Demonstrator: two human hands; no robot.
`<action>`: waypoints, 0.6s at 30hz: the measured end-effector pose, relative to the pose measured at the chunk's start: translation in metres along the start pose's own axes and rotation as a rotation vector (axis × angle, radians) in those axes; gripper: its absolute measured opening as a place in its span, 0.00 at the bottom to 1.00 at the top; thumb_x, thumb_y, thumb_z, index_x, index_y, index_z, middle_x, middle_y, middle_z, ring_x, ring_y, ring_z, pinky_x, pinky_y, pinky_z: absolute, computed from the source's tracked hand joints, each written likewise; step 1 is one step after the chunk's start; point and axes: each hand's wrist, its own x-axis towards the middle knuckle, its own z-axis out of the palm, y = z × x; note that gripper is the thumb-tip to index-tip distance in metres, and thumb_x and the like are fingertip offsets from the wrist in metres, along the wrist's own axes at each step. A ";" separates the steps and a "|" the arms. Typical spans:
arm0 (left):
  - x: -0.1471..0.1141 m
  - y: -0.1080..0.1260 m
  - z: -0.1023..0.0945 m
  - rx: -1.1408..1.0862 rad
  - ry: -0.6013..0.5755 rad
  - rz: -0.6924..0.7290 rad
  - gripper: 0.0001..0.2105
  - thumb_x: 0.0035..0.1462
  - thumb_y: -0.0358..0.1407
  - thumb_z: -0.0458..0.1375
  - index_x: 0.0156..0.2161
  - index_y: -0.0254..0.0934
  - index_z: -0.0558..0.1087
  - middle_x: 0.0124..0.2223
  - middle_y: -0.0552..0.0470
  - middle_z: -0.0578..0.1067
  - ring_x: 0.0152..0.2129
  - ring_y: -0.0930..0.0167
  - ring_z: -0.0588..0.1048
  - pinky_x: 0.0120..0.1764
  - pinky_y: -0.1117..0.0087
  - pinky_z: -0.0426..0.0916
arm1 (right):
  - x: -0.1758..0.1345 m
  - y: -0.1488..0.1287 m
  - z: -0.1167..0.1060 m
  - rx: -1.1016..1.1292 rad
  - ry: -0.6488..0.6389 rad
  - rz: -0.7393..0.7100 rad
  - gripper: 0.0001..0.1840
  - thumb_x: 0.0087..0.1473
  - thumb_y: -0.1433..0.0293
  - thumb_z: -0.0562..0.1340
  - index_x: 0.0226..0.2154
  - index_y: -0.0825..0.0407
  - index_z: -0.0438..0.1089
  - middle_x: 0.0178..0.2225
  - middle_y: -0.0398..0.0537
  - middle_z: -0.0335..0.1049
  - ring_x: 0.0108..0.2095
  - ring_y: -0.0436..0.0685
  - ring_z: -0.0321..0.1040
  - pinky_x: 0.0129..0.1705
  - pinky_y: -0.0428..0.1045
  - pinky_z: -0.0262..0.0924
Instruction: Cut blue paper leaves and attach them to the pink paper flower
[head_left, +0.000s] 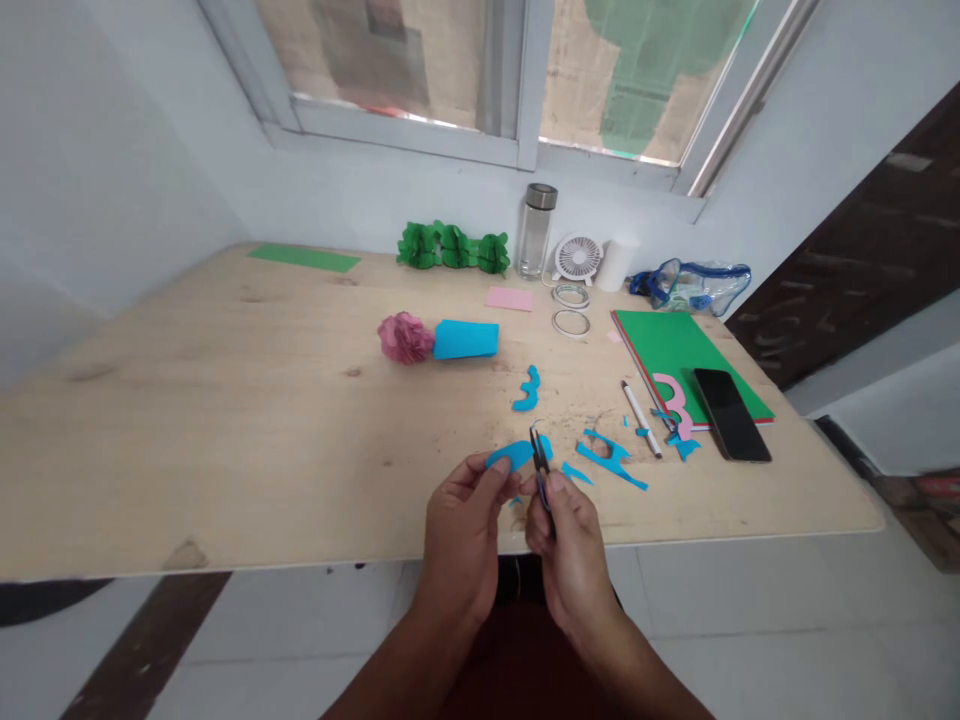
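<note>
My left hand [471, 505] pinches a rounded piece of blue paper [510, 457] near the table's front edge. In my right hand [568, 530] is a pair of scissors [541, 465], its dark blades pointing away from me and lying across the blue piece. Part of the blue paper shows on the right side of the blades. Just beyond sits a blue paper cut-out [528, 390] shaped like a 3. To the right lie a blue offcut with holes [613, 460] and smaller blue scraps [576, 474].
A pink paper flower [406, 338] adjoins a folded blue paper [466, 340]. Farther right are a white pen [641, 420], green sheets [675, 350], a pink cut-out 3 [677, 405] and a phone [731, 415]. Along the wall stand green paper decorations [452, 248], a bottle [536, 235] and a fan [578, 258].
</note>
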 end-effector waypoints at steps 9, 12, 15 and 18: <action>-0.001 -0.002 0.001 0.015 0.062 0.013 0.07 0.41 0.33 0.65 0.27 0.34 0.72 0.26 0.55 0.74 0.24 0.75 0.72 0.35 0.72 0.67 | 0.001 0.005 0.003 -0.024 0.011 -0.017 0.21 0.51 0.51 0.60 0.23 0.51 0.62 0.14 0.33 0.46 0.16 0.45 0.38 0.18 0.45 0.33; -0.002 -0.002 0.003 0.023 0.070 0.013 0.07 0.41 0.33 0.65 0.27 0.34 0.72 0.26 0.55 0.74 0.24 0.75 0.72 0.35 0.72 0.68 | 0.001 0.005 0.004 -0.032 0.013 -0.030 0.21 0.51 0.51 0.60 0.22 0.51 0.61 0.14 0.33 0.46 0.16 0.45 0.38 0.18 0.45 0.34; -0.003 -0.002 0.004 0.027 0.056 0.014 0.06 0.42 0.34 0.64 0.27 0.35 0.72 0.25 0.55 0.74 0.24 0.76 0.72 0.36 0.72 0.67 | 0.001 0.004 0.004 -0.037 0.014 -0.042 0.21 0.51 0.51 0.60 0.21 0.50 0.59 0.14 0.33 0.46 0.16 0.46 0.38 0.18 0.45 0.35; -0.003 -0.003 0.004 0.036 0.048 0.021 0.06 0.43 0.34 0.64 0.27 0.35 0.72 0.26 0.55 0.75 0.24 0.75 0.72 0.36 0.71 0.68 | 0.001 0.003 0.005 -0.055 0.020 -0.045 0.22 0.51 0.51 0.60 0.20 0.50 0.57 0.14 0.33 0.46 0.16 0.46 0.39 0.19 0.46 0.35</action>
